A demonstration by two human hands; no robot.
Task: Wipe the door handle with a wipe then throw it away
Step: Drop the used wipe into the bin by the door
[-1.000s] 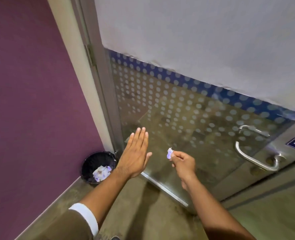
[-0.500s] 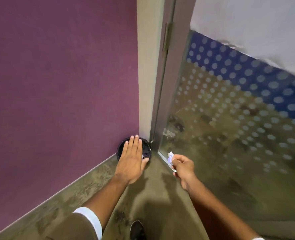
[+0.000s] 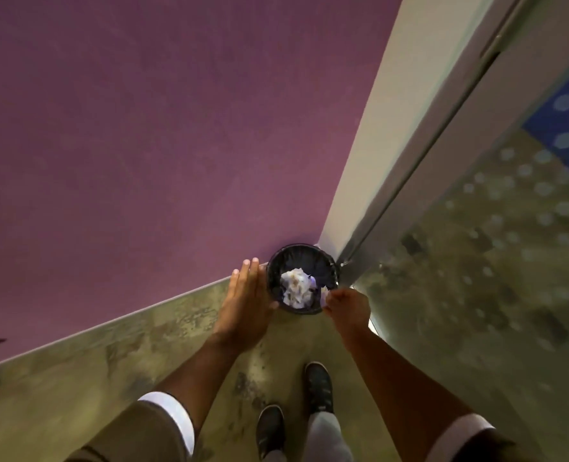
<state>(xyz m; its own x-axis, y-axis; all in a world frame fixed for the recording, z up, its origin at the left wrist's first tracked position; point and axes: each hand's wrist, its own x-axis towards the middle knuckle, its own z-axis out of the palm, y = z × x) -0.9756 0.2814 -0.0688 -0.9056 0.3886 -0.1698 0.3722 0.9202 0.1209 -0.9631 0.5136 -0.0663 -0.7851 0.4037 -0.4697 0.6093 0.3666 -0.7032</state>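
Note:
A small black bin point(image 3: 323, 258) stands on the floor in the corner between the purple wall and the door frame, with crumpled white wipes point(image 3: 296, 287) inside. My right hand point(image 3: 346, 308) hovers at the bin's near right rim, fingers pinched on a small white wipe point(image 3: 323, 296) that sticks out over the rim. My left hand point(image 3: 244, 305) is flat and open, fingers together, just left of the bin and holding nothing. The door handle is out of view.
The purple wall point(image 3: 143, 145) fills the left and top. A pale door frame point(image 3: 386, 128) and a glass door with a dotted film point(image 3: 510, 245) run down the right. My two shoes point(image 3: 293, 411) stand on the mottled floor below the bin.
The view has swung left and down from the door to the bin. Both hands have moved up to the bin, the right one still pinching the wipe.

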